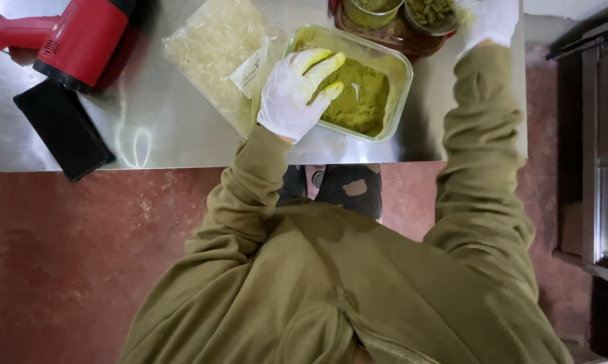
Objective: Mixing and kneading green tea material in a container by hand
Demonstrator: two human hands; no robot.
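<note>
On the brushed steel table [182, 145], seen from the head camera, the left hand [296, 94] in a thin white glove rests on the near left rim of a clear rectangular plastic container [398, 81] holding olive-green powder [361, 101]. Its fingers [324, 67] lie loosely spread and slightly curled, the stained tips reaching over the rim and onto the powder – clasping nothing. Just left of those fingers, partly under the palm, lies a clear plastic bag of pale shreds [213, 50]. Well to the left of the bag sit a red heat gun [74, 37] and a flat black rectangular block [64, 128].

The right hand [489, 20], also white-gloved, stretches to the far edge of the table beside a dark red round tray [412, 40] carrying two metal cups, one with green powder [373, 8], one with green pellets [430, 10]. Its fingertips are cut off by the frame – whether they are spread or closed cannot be told.
</note>
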